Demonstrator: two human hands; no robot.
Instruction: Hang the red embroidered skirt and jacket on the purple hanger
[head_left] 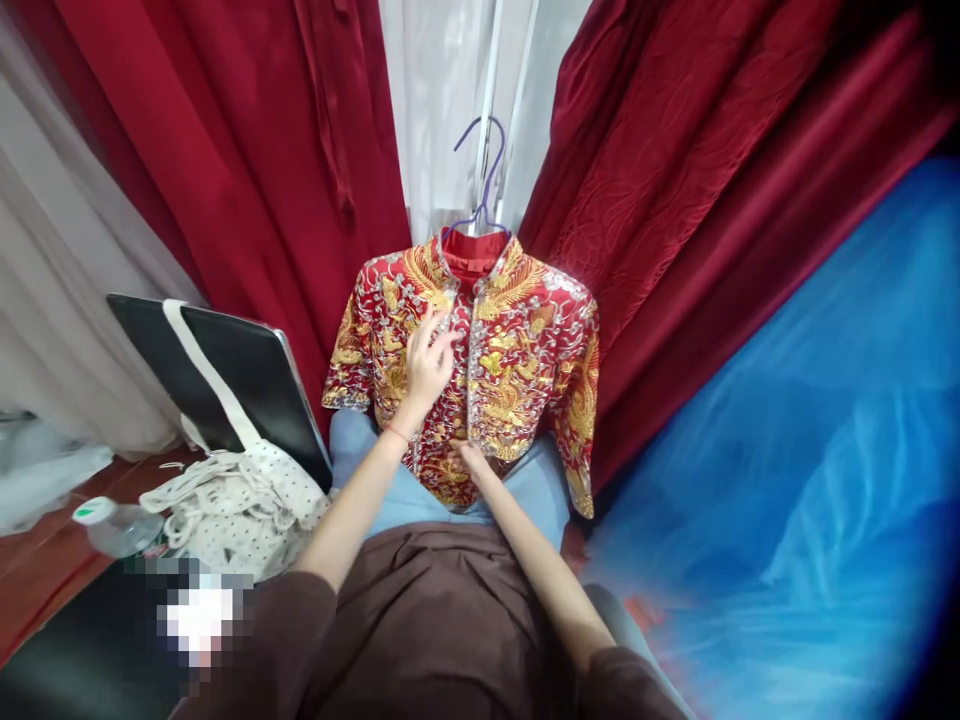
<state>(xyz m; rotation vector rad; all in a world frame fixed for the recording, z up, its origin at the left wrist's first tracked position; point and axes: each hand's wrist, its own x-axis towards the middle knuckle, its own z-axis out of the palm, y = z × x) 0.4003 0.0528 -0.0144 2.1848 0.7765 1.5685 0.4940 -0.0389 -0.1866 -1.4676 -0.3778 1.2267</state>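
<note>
A red jacket (517,370) with gold and silver embroidery and a stand collar hangs on a purple hanger (491,175). Its lower part rests over my lap, front opening towards me. My left hand (430,365) is over the front panel below the collar, fingers stretched upward and thumb apart, with nothing visible between them. Lower down, my right hand (470,460) has its fingers curled at the bottom of the front opening, closed on the jacket's edge. The fingertips of this hand are partly hidden.
Dark red curtains (300,130) hang on both sides. At left are a black chair back (225,370), a white dotted fabric bag (262,510) and a plastic bottle (120,527). Blue sheer fabric (810,450) spreads at right.
</note>
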